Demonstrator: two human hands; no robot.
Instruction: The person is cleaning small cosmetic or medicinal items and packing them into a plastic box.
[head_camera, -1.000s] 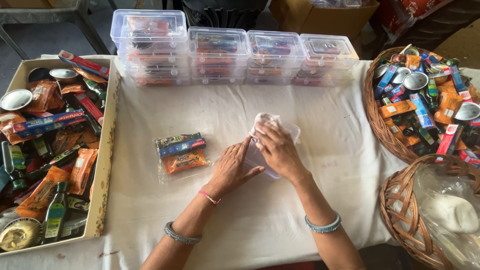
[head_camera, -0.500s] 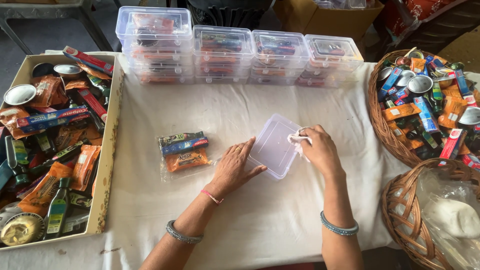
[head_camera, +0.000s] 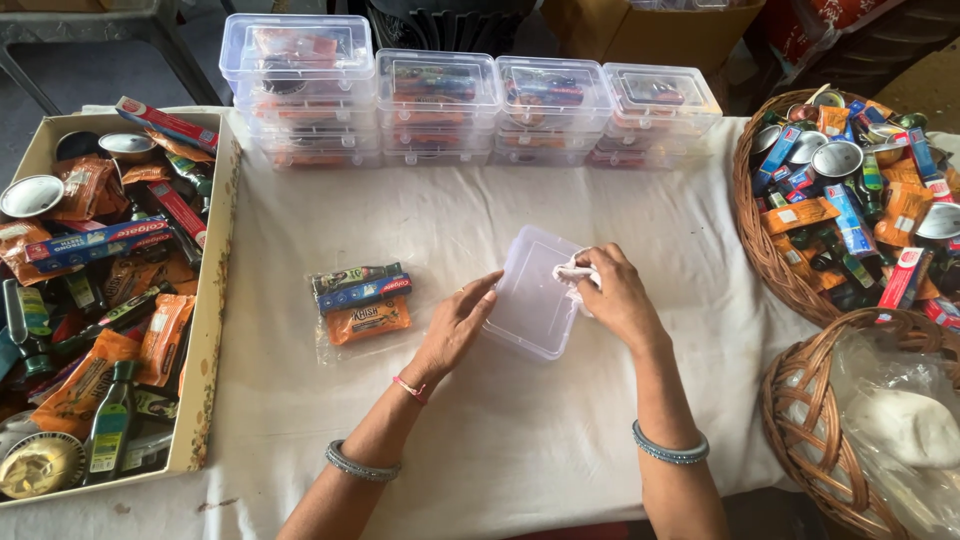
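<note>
A clear plastic box (head_camera: 533, 298) lies tilted on the white tablecloth (head_camera: 520, 440) in the middle. My left hand (head_camera: 455, 325) rests flat against its left edge, fingers together. My right hand (head_camera: 612, 293) is at the box's right rim and pinches a small white cloth (head_camera: 572, 274) against it. To the left lies a clear bag (head_camera: 360, 305) with several small coloured packets inside.
Stacks of clear lidded boxes (head_camera: 460, 105) filled with items line the far edge. A cardboard tray (head_camera: 200, 330) of packets, bottles and tins stands at left. A wicker basket (head_camera: 765, 240) of similar goods is at right, another basket (head_camera: 800, 420) with plastic bags below it.
My right hand with the white cloth has moved from the middle of the box to its right rim. The box now shows uncovered and tilted. My left hand stayed at its left edge.
</note>
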